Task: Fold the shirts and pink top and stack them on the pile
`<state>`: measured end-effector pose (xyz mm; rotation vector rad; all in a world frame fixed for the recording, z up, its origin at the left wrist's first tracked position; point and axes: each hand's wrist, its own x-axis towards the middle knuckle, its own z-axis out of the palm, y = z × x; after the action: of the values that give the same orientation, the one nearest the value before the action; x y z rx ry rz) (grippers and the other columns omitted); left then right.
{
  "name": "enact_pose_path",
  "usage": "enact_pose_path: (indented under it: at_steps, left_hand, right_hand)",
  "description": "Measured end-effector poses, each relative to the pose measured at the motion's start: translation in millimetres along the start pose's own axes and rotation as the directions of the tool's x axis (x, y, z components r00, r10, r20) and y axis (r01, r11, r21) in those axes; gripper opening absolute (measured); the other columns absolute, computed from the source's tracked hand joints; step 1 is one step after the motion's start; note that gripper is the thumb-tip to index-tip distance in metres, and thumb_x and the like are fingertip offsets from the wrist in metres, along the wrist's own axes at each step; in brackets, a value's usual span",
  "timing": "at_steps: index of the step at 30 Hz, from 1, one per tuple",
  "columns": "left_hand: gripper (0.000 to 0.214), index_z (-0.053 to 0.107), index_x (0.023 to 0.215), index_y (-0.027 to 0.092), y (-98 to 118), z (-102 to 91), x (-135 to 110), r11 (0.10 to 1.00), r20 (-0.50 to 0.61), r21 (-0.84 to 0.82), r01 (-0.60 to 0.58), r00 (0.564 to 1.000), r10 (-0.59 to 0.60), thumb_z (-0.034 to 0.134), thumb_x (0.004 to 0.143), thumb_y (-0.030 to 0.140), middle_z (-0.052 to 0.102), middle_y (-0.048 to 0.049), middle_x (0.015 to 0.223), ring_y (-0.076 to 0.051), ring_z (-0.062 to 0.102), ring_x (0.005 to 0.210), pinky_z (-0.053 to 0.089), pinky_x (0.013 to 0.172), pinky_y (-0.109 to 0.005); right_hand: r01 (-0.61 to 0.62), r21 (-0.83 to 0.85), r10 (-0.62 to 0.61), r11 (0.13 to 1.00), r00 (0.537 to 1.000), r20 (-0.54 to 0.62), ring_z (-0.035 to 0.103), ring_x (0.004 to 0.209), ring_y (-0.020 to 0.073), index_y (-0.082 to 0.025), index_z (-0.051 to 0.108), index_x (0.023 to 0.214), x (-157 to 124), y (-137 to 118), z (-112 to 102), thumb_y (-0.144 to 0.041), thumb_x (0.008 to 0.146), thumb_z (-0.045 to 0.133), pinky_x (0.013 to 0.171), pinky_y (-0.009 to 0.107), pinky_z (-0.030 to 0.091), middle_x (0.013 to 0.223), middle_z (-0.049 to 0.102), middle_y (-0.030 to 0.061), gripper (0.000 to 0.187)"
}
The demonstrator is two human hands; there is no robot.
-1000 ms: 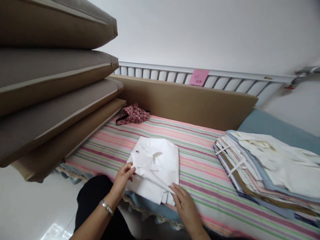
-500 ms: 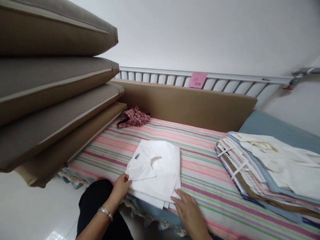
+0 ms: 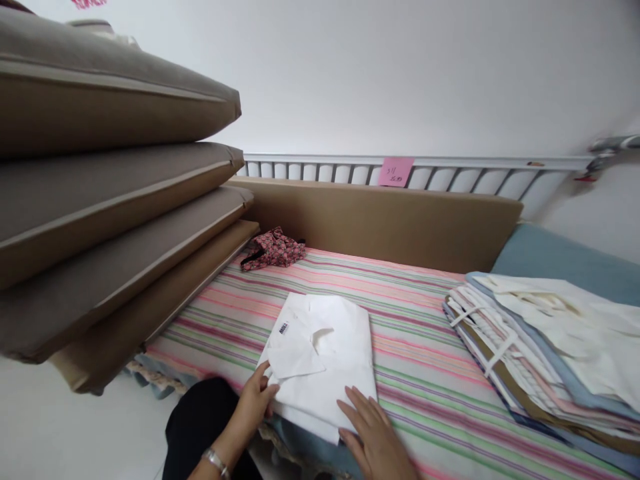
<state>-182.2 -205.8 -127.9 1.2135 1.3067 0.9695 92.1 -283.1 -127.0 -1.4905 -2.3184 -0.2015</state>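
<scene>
Shirt [image 3: 350, 363] is lying folded on the striped sheet [image 3: 415, 363]; my left hand [image 3: 254, 403] is pinching its edge, my right hand [image 3: 374, 432] resting spread at its near corner. Apparently I am neatening, next needing gentle flattening.

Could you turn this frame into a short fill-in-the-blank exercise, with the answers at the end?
1. The left hand touches the edge of a ____ shirt.
2. The metal band is worn on the person's ____ side.
3. The note on the radiator is ____.
4. The sheet is patterned with ____.

Missing words: white; left; pink; stripes
</scene>
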Motion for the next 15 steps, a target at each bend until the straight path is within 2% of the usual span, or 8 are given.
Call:
enact_pose_path:
  at_steps: [3, 5, 8, 11, 13, 15]
  left_hand:
    - [0.055, 0.047, 0.123, 0.011, 9, -2.6, 6, 0.979, -0.103, 0.176, -0.102, 0.987, 0.121, 0.049, 0.075, 0.039, 0.043, 0.0073, 0.055, -0.013, 0.045, 0.046, 0.035, 0.048, -0.025]
    - [0.045, 0.052, 0.117, 0.012, 15, -5.7, 6, 0.946, -0.087, 0.293, -0.137, 0.982, 0.169, 0.048, 0.076, 0.031, 0.054, 0.0016, 0.062, -0.018, 0.055, 0.064, 0.041, 0.061, -0.027]
    - [0.038, 0.054, 0.112, 0.014, 15, -9.3, 2, 0.920, -0.037, 0.382, -0.087, 0.993, 0.109, 0.047, 0.075, 0.021, 0.066, -0.0075, 0.087, -0.021, 0.061, 0.085, 0.042, 0.075, -0.027]
    - [0.040, 0.050, 0.116, 0.014, 5, -12.4, -4, 0.889, -0.118, 0.457, 0.032, 0.993, 0.025, 0.048, 0.077, 0.021, 0.066, -0.0088, 0.089, -0.022, 0.062, 0.082, 0.042, 0.072, -0.028]
    - [0.040, 0.049, 0.116, 0.014, -4, -14.8, -11, 0.889, -0.213, 0.454, 0.059, 0.976, 0.043, 0.050, 0.077, 0.026, 0.064, -0.0063, 0.081, -0.022, 0.062, 0.077, 0.043, 0.070, -0.029]
    - [0.037, 0.052, 0.106, 0.015, -13, -15.7, -20, 0.932, -0.308, 0.362, 0.034, 0.948, 0.085, 0.056, 0.074, 0.033, 0.061, -0.0035, 0.075, -0.022, 0.061, 0.075, 0.045, 0.072, -0.030]
  right_hand:
    - [-0.058, 0.080, 0.050, 0.995, 0.994, 0.097, 0.047, 0.125, 0.0250, -0.032, 0.057, 0.123, 6, -3, 3, -0.041, 0.091, 0.043, 0.100, 0.049, 0.044, 0.135, 0.050, 0.0029, 0.036]
    - [-0.086, 0.118, 0.071, 0.989, 0.989, 0.129, 0.046, 0.125, 0.0257, -0.033, 0.058, 0.121, 8, -3, 6, -0.041, 0.091, 0.042, 0.100, 0.050, 0.043, 0.135, 0.050, 0.0023, 0.035]
    - [-0.074, 0.156, 0.054, 0.985, 0.991, 0.124, 0.051, 0.120, 0.0269, -0.033, 0.064, 0.114, 7, -1, 10, -0.042, 0.089, 0.045, 0.098, 0.050, 0.045, 0.129, 0.056, 0.0032, 0.032]
    - [-0.098, 0.216, 0.083, 0.972, 0.993, 0.080, 0.060, 0.109, 0.0249, -0.028, 0.070, 0.102, 10, 11, 10, -0.042, 0.089, 0.044, 0.094, 0.046, 0.049, 0.116, 0.066, 0.0045, 0.032]
    - [-0.191, 0.272, 0.192, 0.943, 0.981, 0.024, 0.064, 0.101, 0.0226, -0.025, 0.070, 0.099, 16, 29, 7, -0.042, 0.090, 0.038, 0.091, 0.041, 0.052, 0.108, 0.069, 0.0060, 0.037]
    - [-0.301, 0.309, 0.325, 0.902, 0.946, -0.026, 0.064, 0.099, 0.0220, -0.020, 0.068, 0.101, 29, 53, 2, -0.043, 0.090, 0.035, 0.090, 0.038, 0.052, 0.106, 0.069, 0.0083, 0.042]
